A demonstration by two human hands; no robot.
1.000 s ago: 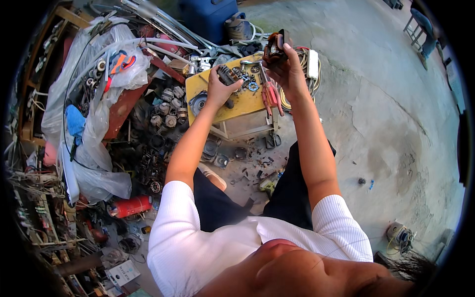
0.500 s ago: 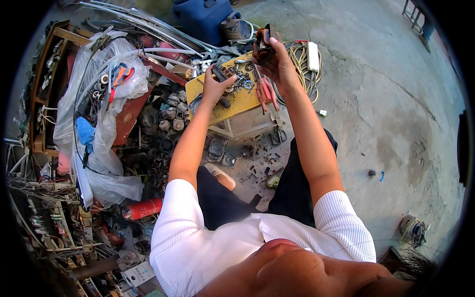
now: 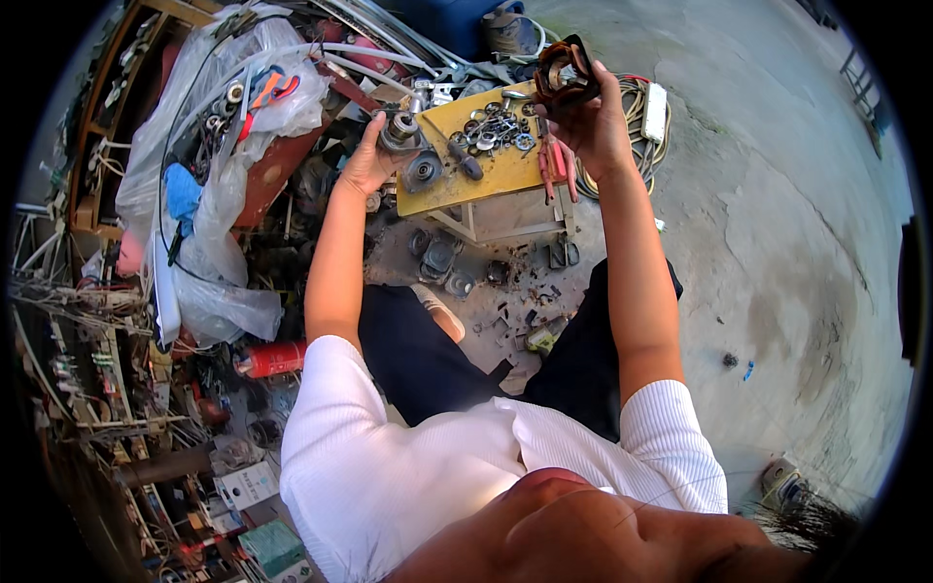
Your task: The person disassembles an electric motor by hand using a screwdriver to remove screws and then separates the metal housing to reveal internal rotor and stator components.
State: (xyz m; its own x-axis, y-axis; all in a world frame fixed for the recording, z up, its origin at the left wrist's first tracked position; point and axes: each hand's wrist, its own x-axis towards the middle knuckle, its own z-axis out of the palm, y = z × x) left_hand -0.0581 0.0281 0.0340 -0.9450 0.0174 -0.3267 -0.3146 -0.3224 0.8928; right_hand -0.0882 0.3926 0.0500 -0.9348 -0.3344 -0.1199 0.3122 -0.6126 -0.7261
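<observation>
My right hand (image 3: 601, 126) is raised above the table's far right corner, closed around a dark motor stator (image 3: 566, 76) with copper windings. At the table's left edge, my left hand (image 3: 365, 163) grips a grey round metal motor part (image 3: 399, 130). Just beside that hand, a squarish grey motor end cover (image 3: 424, 171) lies on the yellow table (image 3: 496, 180). A tool with a thick dark handle (image 3: 466, 161) rests near the middle. Behind it are several small metal rings and bearings (image 3: 501, 128). Pliers with red handles (image 3: 556, 165) lie at the right edge.
Motor housings and scraps (image 3: 442, 255) litter the ground before my feet. Scrap with clear plastic sheeting (image 3: 228, 257) is heaped on the left, near a red cylinder (image 3: 272, 360). A white power strip (image 3: 655, 112) with coiled cable lies right of the table, on concrete floor.
My left hand has moved left from over the table's middle to its left edge, with the round metal part. The stator, still in my right hand, is turned, showing more copper. The view has shifted.
</observation>
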